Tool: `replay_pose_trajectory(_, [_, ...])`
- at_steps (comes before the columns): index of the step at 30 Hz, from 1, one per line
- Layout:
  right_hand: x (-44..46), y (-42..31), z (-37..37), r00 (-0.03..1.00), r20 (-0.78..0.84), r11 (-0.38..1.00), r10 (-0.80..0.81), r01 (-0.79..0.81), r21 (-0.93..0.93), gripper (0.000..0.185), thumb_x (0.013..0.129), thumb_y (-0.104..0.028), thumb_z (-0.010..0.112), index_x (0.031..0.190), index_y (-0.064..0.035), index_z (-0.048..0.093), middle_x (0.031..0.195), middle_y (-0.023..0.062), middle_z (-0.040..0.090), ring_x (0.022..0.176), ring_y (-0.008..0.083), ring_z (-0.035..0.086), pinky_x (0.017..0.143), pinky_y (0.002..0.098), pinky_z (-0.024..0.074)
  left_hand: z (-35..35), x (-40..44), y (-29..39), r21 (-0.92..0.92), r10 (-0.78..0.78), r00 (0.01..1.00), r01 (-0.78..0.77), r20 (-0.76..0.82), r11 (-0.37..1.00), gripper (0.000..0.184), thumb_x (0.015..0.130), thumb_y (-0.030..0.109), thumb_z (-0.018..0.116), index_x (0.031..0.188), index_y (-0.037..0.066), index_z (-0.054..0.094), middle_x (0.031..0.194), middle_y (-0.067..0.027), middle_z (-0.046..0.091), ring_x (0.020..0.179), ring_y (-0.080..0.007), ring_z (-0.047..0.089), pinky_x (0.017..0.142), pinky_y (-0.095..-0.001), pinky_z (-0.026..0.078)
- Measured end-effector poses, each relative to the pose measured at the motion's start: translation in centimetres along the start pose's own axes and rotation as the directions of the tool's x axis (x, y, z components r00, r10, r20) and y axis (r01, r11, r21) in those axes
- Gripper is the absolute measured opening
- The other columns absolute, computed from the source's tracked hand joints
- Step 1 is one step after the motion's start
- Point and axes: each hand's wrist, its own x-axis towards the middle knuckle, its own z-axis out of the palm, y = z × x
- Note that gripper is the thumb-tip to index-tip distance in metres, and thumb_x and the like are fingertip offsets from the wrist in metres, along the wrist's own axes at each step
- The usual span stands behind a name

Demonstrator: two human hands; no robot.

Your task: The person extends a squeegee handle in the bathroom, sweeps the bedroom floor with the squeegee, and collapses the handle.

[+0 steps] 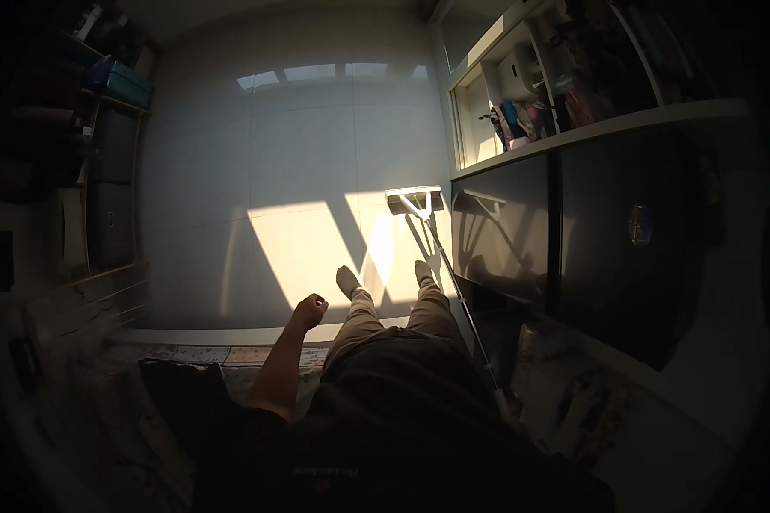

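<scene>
A mop with a wide flat head (pixel 414 200) rests on the tiled floor beside the dark cabinet. Its long thin pole runs back toward the right side of my body, where the lower end fades into shadow. My left hand (pixel 312 310) hangs over the floor near my left foot, its fingers curled in and nothing visible in them. My right hand does not show; the dark area around the pole's near end hides whether anything holds it.
Sunlight falls across the floor (pixel 304 248) around my feet. To the right stand dark glossy cabinets (pixel 607 231) below a shelf (pixel 479 124) with assorted items. Shelving on the left holds dark drawers (pixel 111 222) and a blue box (pixel 127 83).
</scene>
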Motion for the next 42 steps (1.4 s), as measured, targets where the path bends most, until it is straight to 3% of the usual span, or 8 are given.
replay_pose_trajectory(3, [0.9, -0.1, 0.6, 0.973, -0.230, 0.981, -0.002, 0.046, 0.186, 0.061, 0.087, -0.053, 0.051, 0.119, -0.0014, 0.052, 0.112, 0.0274, 0.060, 0.108, 0.0416, 0.058, 0.091, 0.0482, 0.0450, 0.8, 0.5, 1.7, -0.071, 0.023, 1.000, -0.022, 0.012, 0.997, 0.040, 0.088, 0.032, 0.060, 0.109, -0.002, 0.061, 0.101, -0.0205, 0.067, 0.097, -0.0321, 0.065, 0.087, -0.0390, 0.050])
replay_pose_trajectory(6, [11.1, 0.1, 1.3, 0.987, 0.144, 0.992, 0.072, -0.056, -0.110, 0.059, 0.089, -0.050, 0.051, 0.119, -0.0002, 0.050, 0.114, 0.0275, 0.059, 0.109, 0.0433, 0.057, 0.092, 0.0488, 0.0447, 2.7, -0.2, 6.8, 0.164, 0.277, 0.954, -0.293, 0.115, 0.942, 0.051, 0.085, 0.032, 0.064, 0.122, -0.002, 0.052, 0.107, -0.0200, 0.064, 0.100, -0.0319, 0.062, 0.087, -0.0395, 0.049])
replay_pose_trajectory(15, [13.3, -21.7, -11.1, 0.611, 0.068, 0.585, -0.789, 0.712, 0.389, 0.067, 0.076, -0.001, 0.048, 0.141, -0.0076, 0.033, 0.091, 0.0164, 0.057, 0.060, 0.0187, 0.056, 0.053, 0.0322, 0.0515, 17.6, -0.3, 30.2, 0.346, 0.873, 0.485, -0.811, -0.053, 0.472, 0.096, 0.073, 0.017, 0.073, 0.150, 0.013, 0.015, 0.152, -0.0160, 0.025, 0.136, -0.0460, 0.025, 0.108, -0.0529, 0.033])
replay_pose_trajectory(20, [12.7, -18.9, -13.5, 0.530, 0.018, 0.428, -0.848, 0.665, 0.612, 0.065, 0.070, 0.000, 0.057, 0.133, -0.0061, 0.040, 0.078, 0.0108, 0.051, 0.061, 0.0177, 0.055, 0.056, 0.0325, 0.0512, 22.1, -0.2, 35.8, 0.098, 0.819, 0.511, -0.830, -0.262, 0.549, 0.033, 0.078, 0.026, 0.075, 0.099, 0.007, 0.059, 0.124, -0.0116, 0.056, 0.124, -0.0359, 0.047, 0.098, -0.0448, 0.046])
replay_pose_trajectory(23, [15.7, -16.0, -10.9, 0.200, -0.553, 0.056, -0.809, 0.963, 0.265, 0.050, 0.072, -0.009, 0.073, 0.118, -0.0078, 0.054, 0.089, 0.0117, 0.053, 0.078, 0.0240, 0.055, 0.071, 0.0370, 0.0475, 24.3, -1.2, 37.1, 0.348, 0.882, 0.396, -0.813, -0.254, 0.466, 0.032, 0.075, 0.023, 0.077, 0.098, 0.009, 0.059, 0.112, -0.0084, 0.060, 0.120, -0.0322, 0.051, 0.094, -0.0421, 0.047])
replay_pose_trajectory(26, [13.7, -11.6, -12.7, -0.016, -0.638, 0.131, -0.770, 0.974, -0.183, 0.020, 0.071, -0.017, 0.078, 0.084, -0.0110, 0.064, 0.085, 0.0104, 0.051, 0.080, 0.0278, 0.054, 0.072, 0.0411, 0.0457, 27.4, -6.3, 37.2, 0.262, 0.853, 0.499, -0.812, -0.154, 0.522, 0.035, 0.067, 0.025, 0.077, 0.094, 0.011, 0.060, 0.100, -0.0071, 0.062, 0.115, -0.0305, 0.055, 0.093, -0.0395, 0.048])
replay_pose_trajectory(29, [12.3, -8.8, -13.9, -0.278, -0.640, -0.322, -0.716, 0.945, -0.050, 0.018, 0.068, -0.013, 0.077, 0.072, -0.0097, 0.059, 0.081, 0.0094, 0.058, 0.077, 0.0268, 0.060, 0.065, 0.0388, 0.0478, 30.2, -10.8, 37.0, 0.136, 0.900, 0.377, -0.902, -0.217, 0.410, 0.020, 0.071, 0.018, 0.071, 0.084, 0.008, 0.059, 0.088, -0.0052, 0.059, 0.085, -0.0246, 0.060, 0.077, -0.0346, 0.049])
replay_pose_trajectory(42, [0.0, 4.7, -23.7, -0.233, -0.479, -0.418, -0.846, 0.848, 0.326, 0.019, 0.068, 0.001, 0.065, 0.066, -0.0080, 0.048, 0.062, 0.0062, 0.056, 0.051, 0.0221, 0.058, 0.049, 0.0333, 0.0464, 39.0, -26.8, 39.9, 0.019, 0.931, 0.364, -0.931, -0.036, 0.365, 0.021, 0.061, 0.024, 0.072, 0.073, 0.012, 0.061, 0.067, -0.0063, 0.060, 0.068, -0.0282, 0.062, 0.058, -0.0399, 0.047])
